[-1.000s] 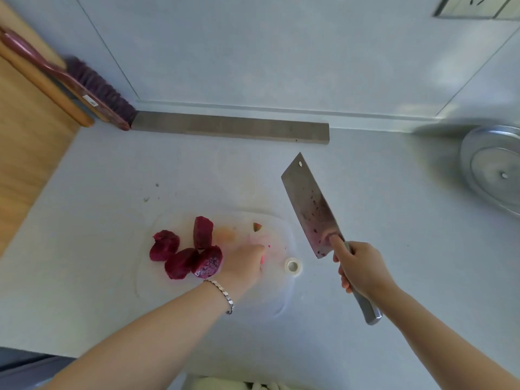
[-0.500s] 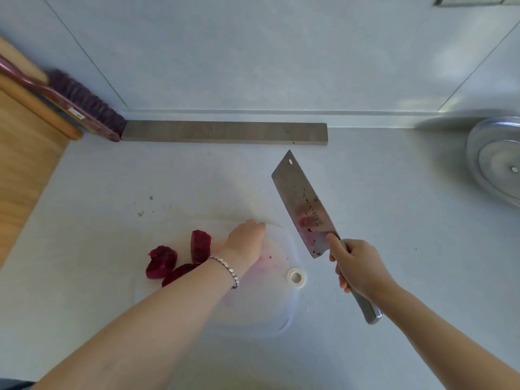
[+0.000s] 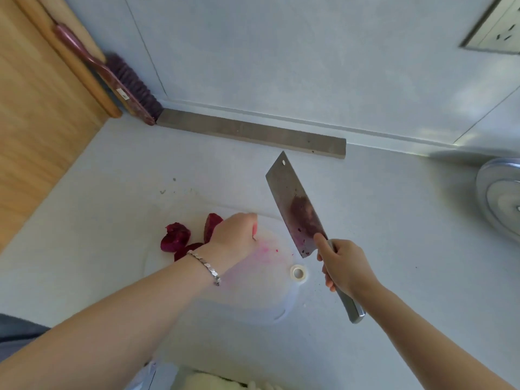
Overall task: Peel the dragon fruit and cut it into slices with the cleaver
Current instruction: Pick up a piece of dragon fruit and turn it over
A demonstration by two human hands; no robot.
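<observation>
Several peeled, dark red dragon fruit pieces (image 3: 176, 237) lie on the left part of a translucent white cutting board (image 3: 253, 291). My left hand (image 3: 233, 235) rests over the board's far side with fingers curled down, partly covering the pieces; whatever is under the fingers is hidden. My right hand (image 3: 346, 266) grips the steel handle of the cleaver (image 3: 292, 204). It holds the blade raised over the board's right edge, tip pointing away, with red juice and seeds smeared on it. Pink juice stains the board's middle.
A purple-bristled brush (image 3: 123, 85) and a wooden rolling pin (image 3: 70, 57) lean in the far-left corner beside a wooden board (image 3: 33, 108). A grey stone bar (image 3: 250, 133) lies along the wall. A metal lid (image 3: 501, 198) sits at the right edge.
My left hand has moved from the board's near middle to its far side, over the small scrap that lay there. The cleaver stays raised in my right hand.
</observation>
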